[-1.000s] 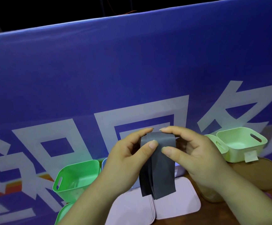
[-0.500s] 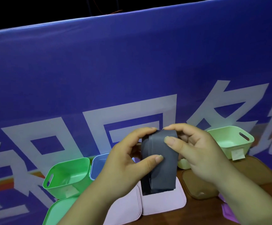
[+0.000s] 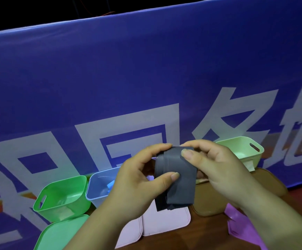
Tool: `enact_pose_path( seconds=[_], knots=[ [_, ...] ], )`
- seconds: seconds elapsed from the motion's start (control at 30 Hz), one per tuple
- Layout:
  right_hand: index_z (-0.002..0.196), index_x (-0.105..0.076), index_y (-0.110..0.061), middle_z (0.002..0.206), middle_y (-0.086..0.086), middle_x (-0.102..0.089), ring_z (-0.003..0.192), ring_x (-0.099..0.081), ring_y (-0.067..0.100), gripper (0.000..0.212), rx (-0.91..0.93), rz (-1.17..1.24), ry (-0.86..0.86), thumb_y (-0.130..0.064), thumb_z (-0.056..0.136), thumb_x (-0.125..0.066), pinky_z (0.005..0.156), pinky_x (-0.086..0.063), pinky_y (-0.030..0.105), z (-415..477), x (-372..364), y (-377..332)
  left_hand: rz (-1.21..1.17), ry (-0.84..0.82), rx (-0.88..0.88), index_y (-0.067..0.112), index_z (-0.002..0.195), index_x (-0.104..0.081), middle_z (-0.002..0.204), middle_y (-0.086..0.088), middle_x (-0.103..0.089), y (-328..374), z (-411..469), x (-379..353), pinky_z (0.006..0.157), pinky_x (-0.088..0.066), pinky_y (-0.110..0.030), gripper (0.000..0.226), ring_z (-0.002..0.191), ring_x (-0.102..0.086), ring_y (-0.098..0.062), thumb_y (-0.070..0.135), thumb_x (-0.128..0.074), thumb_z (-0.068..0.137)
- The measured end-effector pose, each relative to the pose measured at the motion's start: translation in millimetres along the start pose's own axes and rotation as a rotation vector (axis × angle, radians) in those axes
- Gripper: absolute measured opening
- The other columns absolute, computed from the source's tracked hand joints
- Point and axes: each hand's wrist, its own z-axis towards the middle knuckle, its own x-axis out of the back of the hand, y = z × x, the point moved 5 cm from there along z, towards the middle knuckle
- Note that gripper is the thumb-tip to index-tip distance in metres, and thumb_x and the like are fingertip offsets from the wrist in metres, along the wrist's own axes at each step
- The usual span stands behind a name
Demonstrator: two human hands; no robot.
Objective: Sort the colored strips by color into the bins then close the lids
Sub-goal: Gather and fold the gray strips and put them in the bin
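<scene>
A folded dark grey strip hangs between both hands above the table. My left hand pinches its left side, thumb across the front. My right hand pinches its top edge with thumb and forefinger. Behind stand open bins: a bright green bin at the left, a light blue bin with a blue strip inside, and a pale green bin at the right. Purple strips lie on the table by my right forearm.
Lids lie flat in front of the bins: a green lid, two pale pink lids, a brown lid and another brown lid. A blue banner with white characters walls off the back.
The view has swung so the bins sit further right and lower in frame. The grey strip has been folded shorter, with my right thumb now near its top edge.
</scene>
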Motion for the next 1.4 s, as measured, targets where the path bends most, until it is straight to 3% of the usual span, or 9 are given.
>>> enact_pose_path(
  seconds=[0.13, 0.27, 0.47, 0.6, 0.8, 1.07, 1.23, 1.3, 1.4],
  knots=[
    [0.118, -0.061, -0.041, 0.112, -0.014, -0.066, 0.092, -0.07, 0.036, 0.045, 0.052, -0.006, -0.034, -0.044, 0.076, -0.077, 0.076, -0.06, 0.053, -8.0, 12.3, -2.6, -0.041, 0.026, 0.02, 0.041, 0.119, -0.065, 0.118, 0.007, -0.069, 3.1, 2.9, -11.1, 0.085, -0.059, -0.033, 0.05, 0.11, -0.066, -0.021, 0.034, -0.082, 0.073],
    [0.123, -0.058, -0.043, 0.119, -0.013, -0.063, 0.103, -0.069, 0.024, 0.052, 0.103, 0.017, -0.082, -0.026, 0.077, -0.075, 0.077, -0.06, 0.054, -12.7, 19.7, -0.6, -0.112, 0.055, 0.042, 0.032, 0.117, -0.068, 0.11, 0.006, -0.072, 6.9, 7.3, -16.7, 0.078, -0.058, -0.024, 0.045, 0.103, -0.069, -0.018, 0.027, -0.08, 0.073],
    [0.119, -0.062, -0.043, 0.11, -0.011, -0.069, 0.102, -0.069, 0.021, 0.05, 0.154, 0.017, -0.086, -0.017, 0.078, -0.076, 0.08, -0.061, 0.042, -19.1, 28.9, -2.5, -0.147, 0.062, 0.077, 0.034, 0.123, -0.064, 0.106, 0.002, -0.073, 9.9, 9.9, -28.1, 0.075, -0.059, -0.026, 0.048, 0.098, -0.071, -0.019, 0.03, -0.077, 0.077],
    [0.119, -0.063, -0.041, 0.106, -0.012, -0.068, 0.098, -0.069, 0.023, 0.049, 0.156, -0.006, -0.067, -0.011, 0.082, -0.076, 0.075, -0.062, 0.049, -21.5, 33.4, -1.6, -0.164, 0.059, 0.102, 0.038, 0.128, -0.057, 0.105, 0.0, -0.073, 11.7, 10.7, -33.7, 0.074, -0.061, -0.03, 0.052, 0.097, -0.071, -0.02, 0.038, -0.078, 0.08],
    [0.118, -0.064, -0.035, 0.106, -0.01, -0.07, 0.1, -0.069, 0.021, 0.044, 0.184, 0.031, -0.033, -0.02, 0.079, -0.078, 0.078, -0.062, 0.044, -21.6, 38.3, -0.4, -0.165, 0.019, 0.101, 0.038, 0.126, -0.058, 0.106, 0.005, -0.072, 14.8, 13.3, -38.8, 0.073, -0.059, -0.025, 0.051, 0.098, -0.071, -0.017, 0.036, -0.073, 0.077],
    [0.116, -0.066, -0.036, 0.111, -0.006, -0.07, 0.099, -0.071, 0.019, 0.039, 0.151, 0.07, -0.014, -0.024, 0.079, -0.071, 0.075, -0.059, 0.03, -15.2, 43.9, 11.5, -0.14, -0.088, 0.027, 0.038, 0.135, -0.054, 0.13, 0.012, -0.061, 14.1, 13.3, -45.2, 0.084, -0.057, -0.027, 0.059, 0.116, -0.063, -0.015, 0.033, -0.078, 0.08],
    [0.113, -0.069, -0.033, 0.105, -0.003, -0.072, 0.089, -0.071, 0.027, 0.042, 0.089, 0.131, 0.042, -0.038, 0.071, -0.076, 0.073, -0.062, 0.043, -11.4, 42.8, 19.8, -0.135, -0.077, 0.035, 0.032, 0.126, -0.063, 0.123, 0.007, -0.065, 8.6, 15.5, -45.9, 0.083, -0.056, -0.024, 0.05, 0.111, -0.065, -0.02, 0.032, -0.074, 0.077],
    [0.112, -0.069, -0.029, 0.104, -0.002, -0.071, 0.086, -0.07, 0.033, 0.038, 0.069, 0.148, 0.05, -0.031, 0.074, -0.075, 0.071, -0.061, 0.051, -9.8, 40.3, 22.4, -0.133, -0.075, 0.034, 0.029, 0.122, -0.066, 0.119, 0.005, -0.066, 5.1, 15.8, -45.7, 0.082, -0.055, -0.022, 0.045, 0.108, -0.066, -0.019, 0.026, -0.076, 0.078],
    [0.11, -0.07, -0.03, 0.102, -0.005, -0.072, 0.089, -0.072, 0.027, 0.033, 0.036, 0.149, 0.043, -0.028, 0.077, -0.069, 0.072, -0.062, 0.045, -8.5, 36.6, 26.3, -0.141, -0.055, 0.045, 0.021, 0.119, -0.067, 0.114, 0.002, -0.069, -2.3, 15.1, -42.3, 0.079, -0.055, -0.02, 0.043, 0.101, -0.068, -0.016, 0.009, -0.076, 0.079]
  ],
)
